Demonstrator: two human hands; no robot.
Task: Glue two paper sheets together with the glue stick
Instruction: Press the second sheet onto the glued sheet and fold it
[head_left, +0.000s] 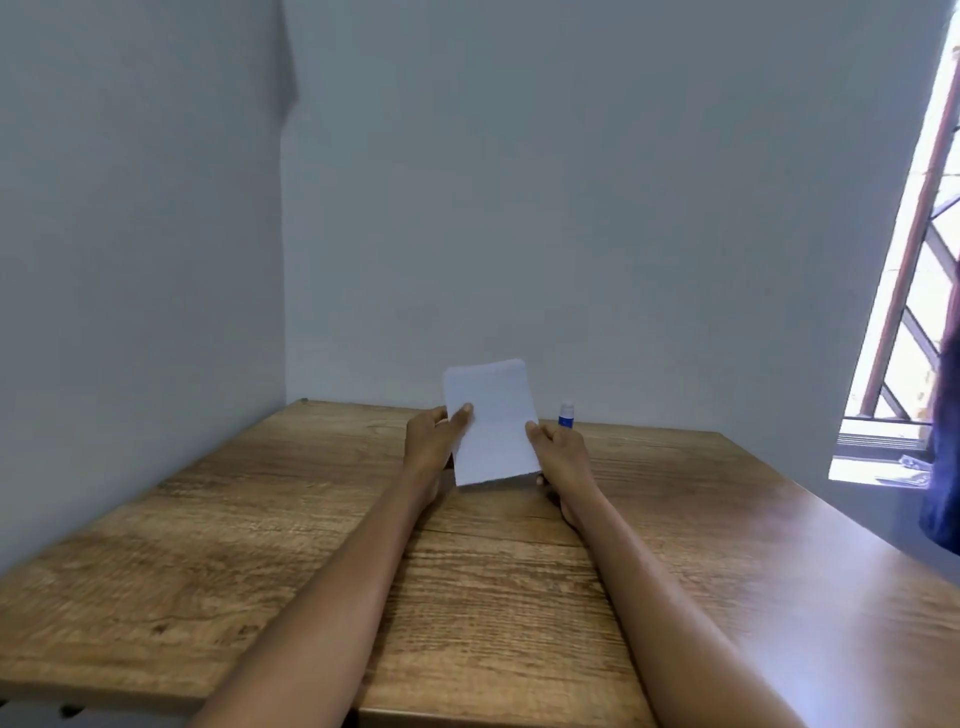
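Two bare forearms are seen reaching from the bottom edge of the frame across a wood-grain table (218, 571) towards its centre. A white paper sheet (491, 421) is held upright above the table at frame centre, tilted slightly; whether it is one sheet or two cannot be told. The left hand (434, 439) is clamped on its left edge, thumb laid on the front face. The right hand (558, 452) is closed on its right edge, thumb at the front, fingers behind. The glue stick (566, 415), blue with a white cap, is seen standing upright on the table just behind the right hand. Beyond, grey walls meet at the upper left, and a barred window (914, 291) fills the right edge.
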